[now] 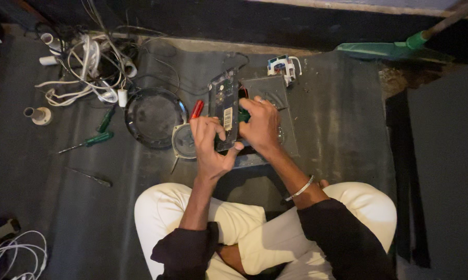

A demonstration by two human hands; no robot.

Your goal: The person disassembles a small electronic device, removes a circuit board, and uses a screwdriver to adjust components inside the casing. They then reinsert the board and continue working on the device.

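I sit cross-legged on a dark floor mat. My left hand (pixel 209 142) grips the lower part of a grey rectangular electronic panel (pixel 224 106) with a barcode sticker, held upright on edge. A red-handled tool (pixel 196 109) pokes up behind the left fingers. My right hand (pixel 260 124) presses on the panel's right side, closed around a small green-handled tool (pixel 244 116). Under both hands lies a flat grey casing (pixel 275 98).
A round dark dish (pixel 153 116) and a small speaker cone (pixel 183 141) lie left of the hands. Green screwdrivers (pixel 95 139), a tangle of white cables (pixel 91 70), a white plastic part (pixel 284 66) and a green-necked broom (pixel 400 47) surround them.
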